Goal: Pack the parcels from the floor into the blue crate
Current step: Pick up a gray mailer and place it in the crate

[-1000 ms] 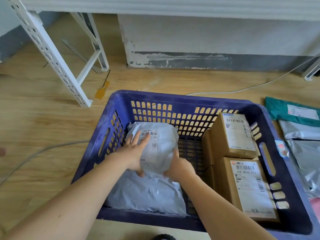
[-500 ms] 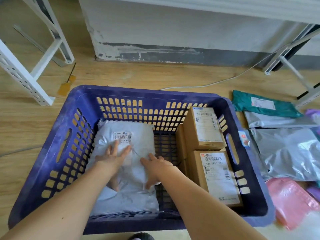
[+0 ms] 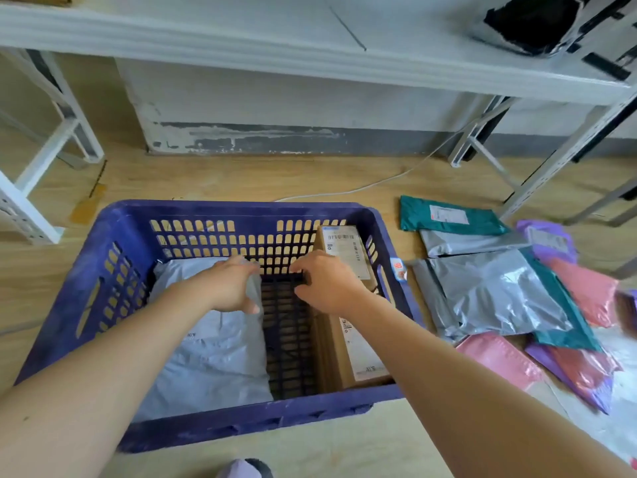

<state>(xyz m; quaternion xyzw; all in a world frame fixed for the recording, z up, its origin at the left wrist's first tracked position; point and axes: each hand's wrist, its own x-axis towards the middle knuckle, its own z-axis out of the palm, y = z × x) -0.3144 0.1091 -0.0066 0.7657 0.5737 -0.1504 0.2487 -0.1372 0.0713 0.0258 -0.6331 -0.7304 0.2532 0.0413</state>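
Observation:
The blue crate (image 3: pixel 241 210) stands on the wooden floor in front of me. Grey-white mailers (image 3: pixel 213 357) lie flat in its left half. Two cardboard boxes (image 3: pixel 358 353) fill its right side, with bare grid floor showing between them and the mailers. My left hand (image 3: pixel 231 286) holds the top mailer's right edge between fingers and thumb. My right hand (image 3: pixel 327 284) hovers over the gap with loosely curled fingers, holding nothing. More parcels lie on the floor to the right: a teal mailer (image 3: pixel 448 219), silver mailers (image 3: pixel 493 298), pink mailers (image 3: pixel 499 363) and a purple one (image 3: pixel 548 239).
White metal rack legs stand at the left (image 3: pixel 27 215) and the right (image 3: pixel 551 167). A white cable (image 3: pixel 379 182) runs across the floor behind the crate. A white shelf (image 3: pixel 310 56) spans overhead, with a black bag (image 3: pixel 531 25) on it.
Both hands have left the middle of the top mailer. The left hand slid to the mailer's right edge, and the right hand lifted off it toward the boxes. The view tilted up.

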